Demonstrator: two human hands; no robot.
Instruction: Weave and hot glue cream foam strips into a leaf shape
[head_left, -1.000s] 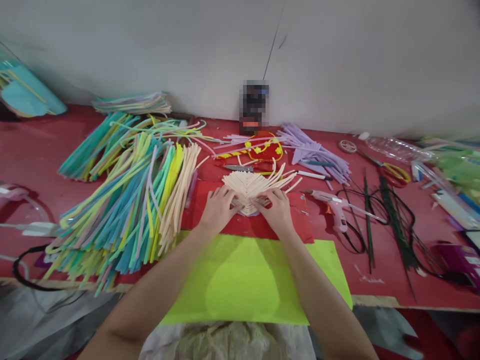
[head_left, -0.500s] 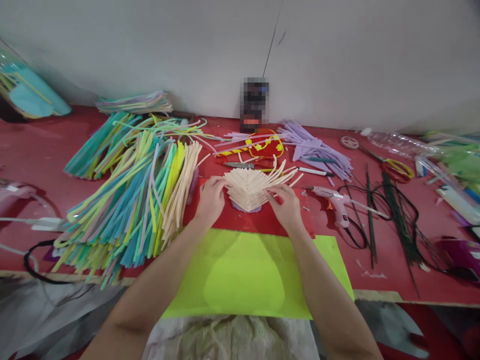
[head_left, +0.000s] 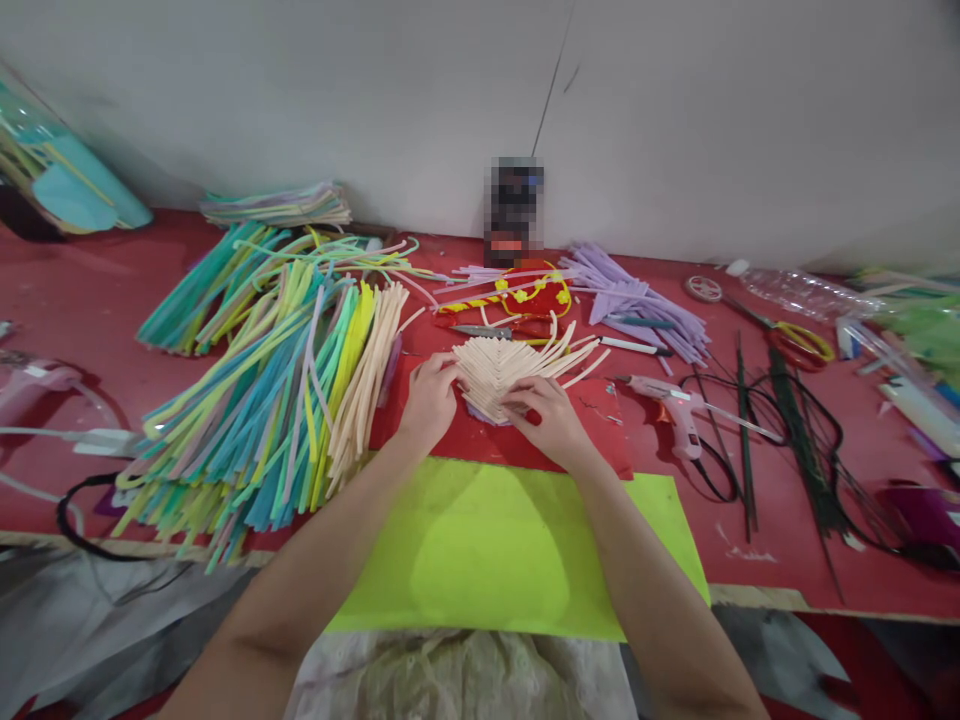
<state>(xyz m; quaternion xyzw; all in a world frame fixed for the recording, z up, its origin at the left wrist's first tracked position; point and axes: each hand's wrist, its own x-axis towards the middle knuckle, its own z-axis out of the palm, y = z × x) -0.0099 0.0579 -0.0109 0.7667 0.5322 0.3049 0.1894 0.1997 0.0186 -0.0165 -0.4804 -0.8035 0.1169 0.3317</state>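
Note:
A cream leaf-shaped piece of pipe cleaners [head_left: 486,372], laid in a V pattern, rests on the red work surface. Its loose ends fan out to the upper right, and a bit of purple backing shows at its lower edge. My left hand [head_left: 433,402] is closed at the left edge of the piece, thumb and fingertips against it. On the lower right side, my right hand [head_left: 549,420] has curled fingers, with thumb and forefinger pinching at the pipe cleaners. Whether a single stem is between those fingertips is too small to tell.
Bundles of coloured pipe cleaners [head_left: 262,400] lie left, purple ones [head_left: 637,300] at the back. Pliers [head_left: 487,331] lie behind the piece. To the right are a glue gun [head_left: 679,405] with its cord, scissors [head_left: 799,340] and dark green stems [head_left: 799,430]. A yellow-green sheet [head_left: 487,560] covers the front edge.
My right hand has moved left and inward over the lower right part of the leaf-shaped piece. My left hand stays at its left edge. The whole view has shifted slightly.

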